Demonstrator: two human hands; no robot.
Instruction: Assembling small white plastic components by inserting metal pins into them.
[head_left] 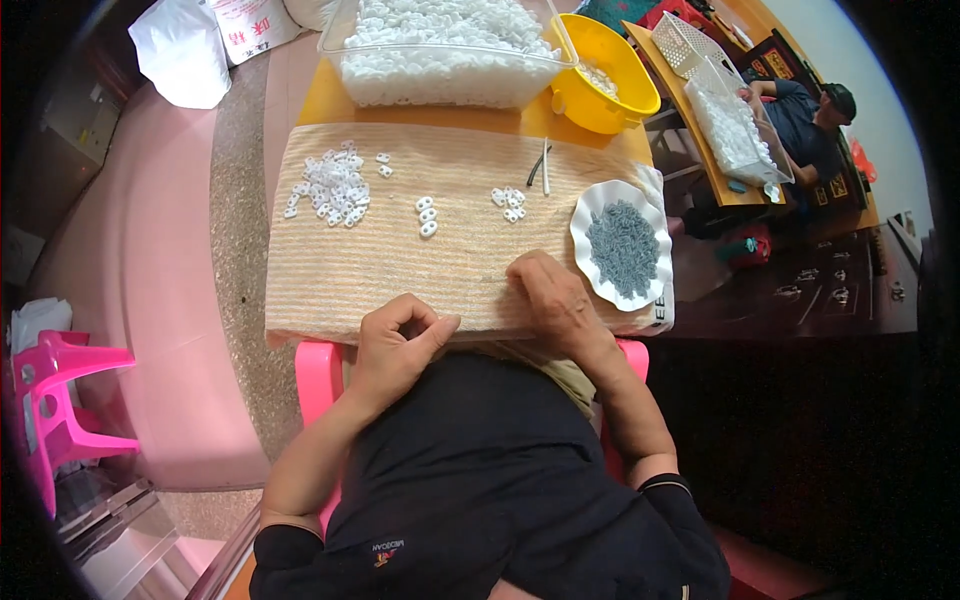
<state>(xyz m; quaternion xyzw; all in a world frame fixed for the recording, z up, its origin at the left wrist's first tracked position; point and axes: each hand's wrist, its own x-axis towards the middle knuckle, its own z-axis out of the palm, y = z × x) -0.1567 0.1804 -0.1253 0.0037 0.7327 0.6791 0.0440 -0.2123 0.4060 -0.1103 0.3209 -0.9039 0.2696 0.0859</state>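
My left hand (392, 347) rests at the near edge of the striped cloth (460, 262). Its thumb and forefinger are pinched together; whatever sits between them is too small or hidden to make out. To its right, my right hand (556, 303) is low over the cloth with fingers curled together, and their tips are hidden. Beside that hand stands a white wavy-rimmed dish (580, 240) of small grey rod-like pieces (624, 248). Ahead lie a pile of small white two-holed plastic pieces (336, 187), a short column of three (428, 216) and a small cluster (509, 203).
A white stick (546, 172) crosses a dark one (534, 170). Behind the cloth are a clear tub (450, 76) of white pieces and a yellow basin (607, 113). A pink stool (62, 395) stands left. A person (808, 122) sits at another table, far right.
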